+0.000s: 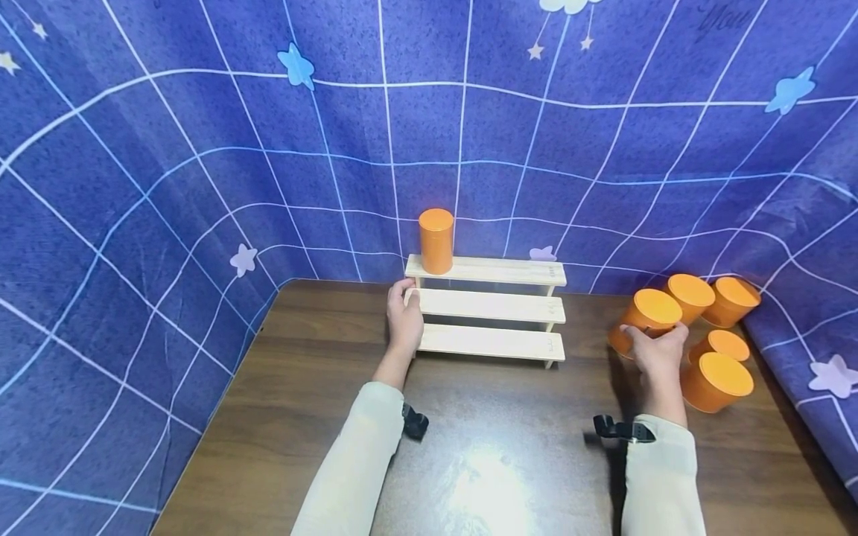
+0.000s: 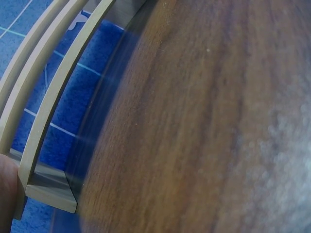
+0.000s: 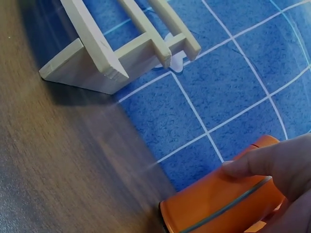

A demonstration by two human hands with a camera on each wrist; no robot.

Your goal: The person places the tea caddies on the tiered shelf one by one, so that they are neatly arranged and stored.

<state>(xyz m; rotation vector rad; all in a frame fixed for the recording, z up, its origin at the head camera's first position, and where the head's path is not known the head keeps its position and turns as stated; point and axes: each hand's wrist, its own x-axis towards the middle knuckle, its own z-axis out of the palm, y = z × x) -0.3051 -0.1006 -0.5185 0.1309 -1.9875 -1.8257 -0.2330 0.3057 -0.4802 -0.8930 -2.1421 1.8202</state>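
Observation:
A three-tier wooden shelf (image 1: 485, 304) stands on the brown table. My left hand (image 1: 405, 320) holds its left end, thumb by the middle tier; the left wrist view catches only part of that hand (image 2: 7, 189) at the shelf's end. One orange canister (image 1: 436, 242) is upright on the top tier, toward the left. To the right of the shelf, my right hand (image 1: 657, 353) grips another orange canister (image 1: 646, 309), with the thumb on its side in the right wrist view. Whether this canister (image 3: 214, 204) touches the table cannot be told.
Several more orange canisters (image 1: 720, 376) are grouped just right of my right hand, near the table's right edge. A blue cloth (image 1: 509, 149) with white grid lines and stars hangs behind and along both sides of the table (image 1: 302, 447).

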